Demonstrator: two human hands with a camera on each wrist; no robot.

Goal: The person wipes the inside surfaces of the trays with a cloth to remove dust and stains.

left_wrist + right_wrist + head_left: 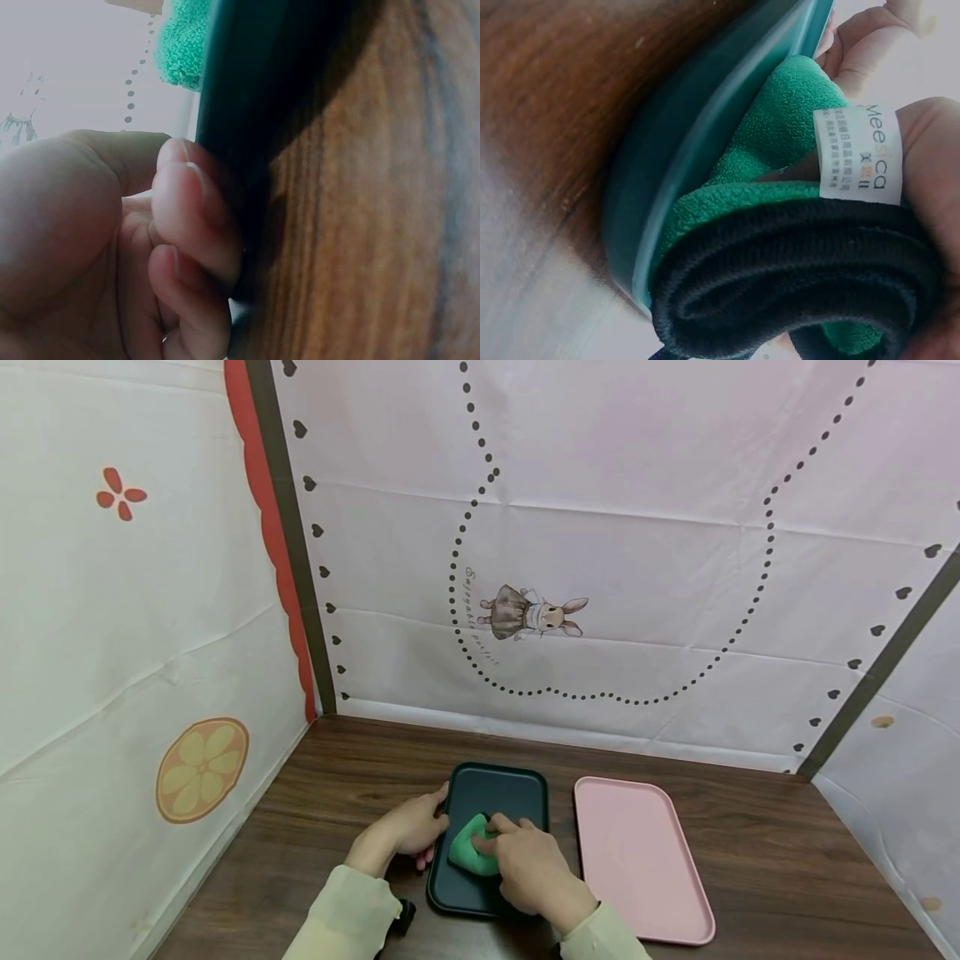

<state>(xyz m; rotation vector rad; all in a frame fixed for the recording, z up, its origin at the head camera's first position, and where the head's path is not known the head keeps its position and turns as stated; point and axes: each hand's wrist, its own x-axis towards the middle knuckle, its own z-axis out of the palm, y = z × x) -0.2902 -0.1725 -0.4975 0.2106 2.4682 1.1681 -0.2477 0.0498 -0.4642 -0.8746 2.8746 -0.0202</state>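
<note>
A dark green rectangular tray point(498, 789) lies on the table. At its left edge my left hand point(408, 828) grips the rim, the thumb at the top and curled fingers point(196, 214) against the outer side. On the tray my right hand point(531, 866) holds a folded green terry cloth point(468, 855). In the right wrist view the cloth point(799, 94) shows a rolled black border point(780, 262) and a white label point(860, 154) beside the thumb. Part of the cloth is hidden under the right hand.
To the right of the dark tray a pink tray point(637, 852) lies on the wooden table point(780, 860). Printed fabric walls point(637, 610) enclose the table at the back and sides. A small black object point(403, 917) shows by the left cuff.
</note>
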